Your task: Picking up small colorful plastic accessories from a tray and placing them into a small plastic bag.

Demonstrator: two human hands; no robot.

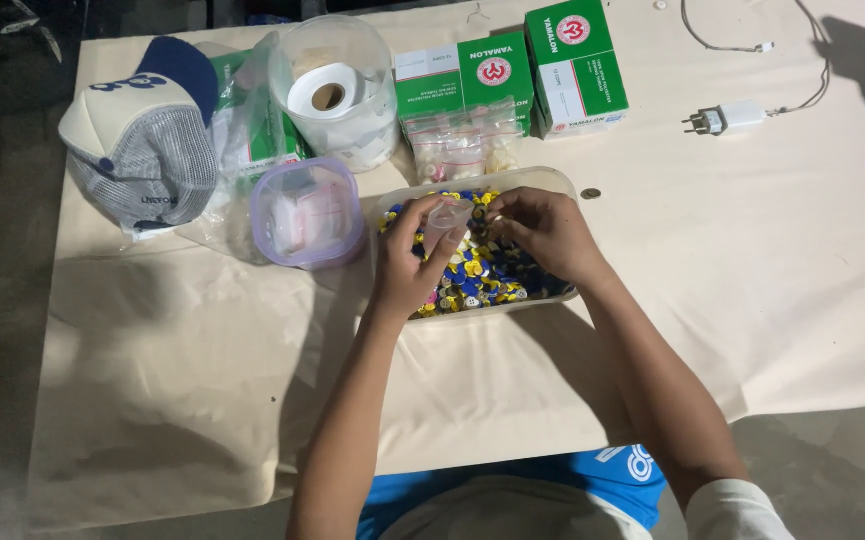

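Forearms run up from bottom centre of the frame, both hands over the tray. Left hand has fingers curled around a small clear plastic vial, thumb and fingertips pinching it near the top; vial sits upright-ish, just above the tray contents. Right hand is at the vial's mouth, fingertips pinched together. Something small may be between them, too small to tell.

Vial is at frame centre, directly over a shallow clear plastic tray filled with small blue, yellow and white caps. Tray sits on a cream table cover.

Left of the tray, just beside it: purple-lidded clear container. Behind that, a clear round tub holding a white label roll. Upper left: cream and blue mesh-back cap beside a clear plastic bag.

Behind the tray: small zip bag of whitish pieces, touching two green-and-white boxes; a third green-and-white box to their right.

Upper right: white charger plug with cable. A coin lies just beside the tray's right corner.
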